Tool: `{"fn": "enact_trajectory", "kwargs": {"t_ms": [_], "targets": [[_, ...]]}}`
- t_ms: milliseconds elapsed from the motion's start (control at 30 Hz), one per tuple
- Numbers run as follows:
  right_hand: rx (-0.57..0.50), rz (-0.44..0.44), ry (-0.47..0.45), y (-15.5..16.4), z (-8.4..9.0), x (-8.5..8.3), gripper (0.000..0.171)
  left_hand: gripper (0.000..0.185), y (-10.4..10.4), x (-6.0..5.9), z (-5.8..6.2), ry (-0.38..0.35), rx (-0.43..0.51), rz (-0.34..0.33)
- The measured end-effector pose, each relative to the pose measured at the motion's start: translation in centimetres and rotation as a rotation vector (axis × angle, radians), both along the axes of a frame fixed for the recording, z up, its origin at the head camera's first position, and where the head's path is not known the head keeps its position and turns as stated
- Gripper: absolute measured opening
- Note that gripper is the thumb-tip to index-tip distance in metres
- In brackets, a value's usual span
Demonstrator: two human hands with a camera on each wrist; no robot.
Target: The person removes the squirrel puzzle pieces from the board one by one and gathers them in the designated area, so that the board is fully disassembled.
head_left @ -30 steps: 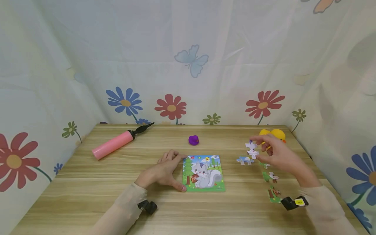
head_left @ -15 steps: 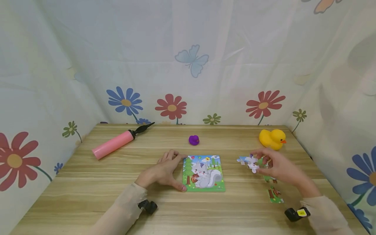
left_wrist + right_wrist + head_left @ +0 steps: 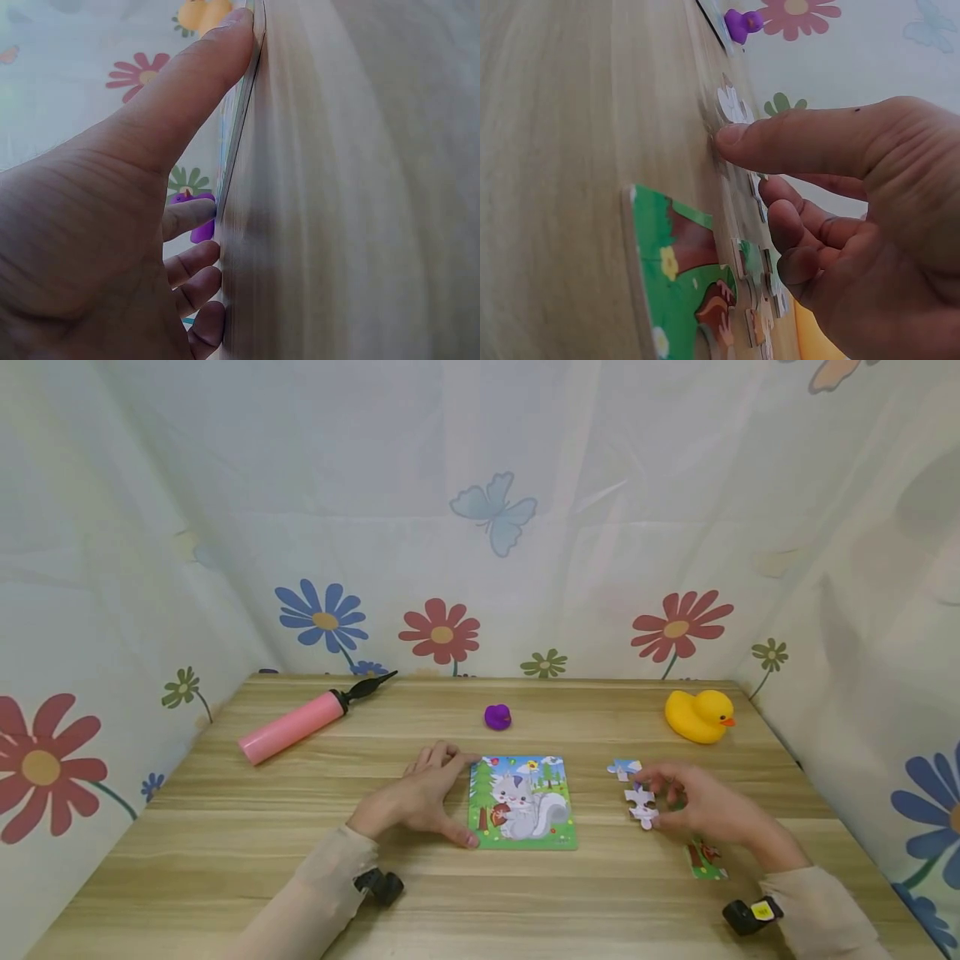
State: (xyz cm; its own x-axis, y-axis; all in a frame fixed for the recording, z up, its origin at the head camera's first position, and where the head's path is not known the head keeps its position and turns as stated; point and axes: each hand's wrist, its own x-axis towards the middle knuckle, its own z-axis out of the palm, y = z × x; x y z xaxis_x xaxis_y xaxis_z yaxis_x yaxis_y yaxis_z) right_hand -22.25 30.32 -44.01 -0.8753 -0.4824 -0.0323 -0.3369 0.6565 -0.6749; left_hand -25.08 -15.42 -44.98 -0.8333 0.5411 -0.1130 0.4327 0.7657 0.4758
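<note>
A square picture board [image 3: 522, 802] with a grey squirrel lies on the table. My left hand [image 3: 423, 797] rests along its left side, thumb at the near corner and index finger at the far one; the left wrist view shows the thumb [image 3: 199, 82] pressed on the board's edge. My right hand [image 3: 701, 806] pinches a white jigsaw piece [image 3: 642, 808] between thumb and index finger, low over the table. Just behind it lies a blue jigsaw piece [image 3: 624, 769]. Nearer to me is a green and brown jigsaw piece [image 3: 705, 860]. More pieces [image 3: 754, 259] are mostly hidden under the right hand.
Behind the board sits a small purple duck [image 3: 498, 717]. A larger yellow duck [image 3: 700, 716] stands at the back right. To the left lies a pink hand pump [image 3: 296, 725] with a black nozzle. A flowered curtain [image 3: 360, 518] surrounds the wooden table [image 3: 525, 910].
My right hand has brought the white jigsaw piece toward me, from behind the blue piece to in front of it. The yellow duck has come into full view. My left hand stays put.
</note>
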Motion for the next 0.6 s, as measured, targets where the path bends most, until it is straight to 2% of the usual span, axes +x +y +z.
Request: {"fn": "enact_trajectory", "kwargs": {"t_ms": [600], "targets": [[0.013, 0.026, -0.008, -0.23, -0.13, 0.12, 0.058, 0.126, -0.04, 0.03, 0.03, -0.002, 0.012, 0.002]]}}
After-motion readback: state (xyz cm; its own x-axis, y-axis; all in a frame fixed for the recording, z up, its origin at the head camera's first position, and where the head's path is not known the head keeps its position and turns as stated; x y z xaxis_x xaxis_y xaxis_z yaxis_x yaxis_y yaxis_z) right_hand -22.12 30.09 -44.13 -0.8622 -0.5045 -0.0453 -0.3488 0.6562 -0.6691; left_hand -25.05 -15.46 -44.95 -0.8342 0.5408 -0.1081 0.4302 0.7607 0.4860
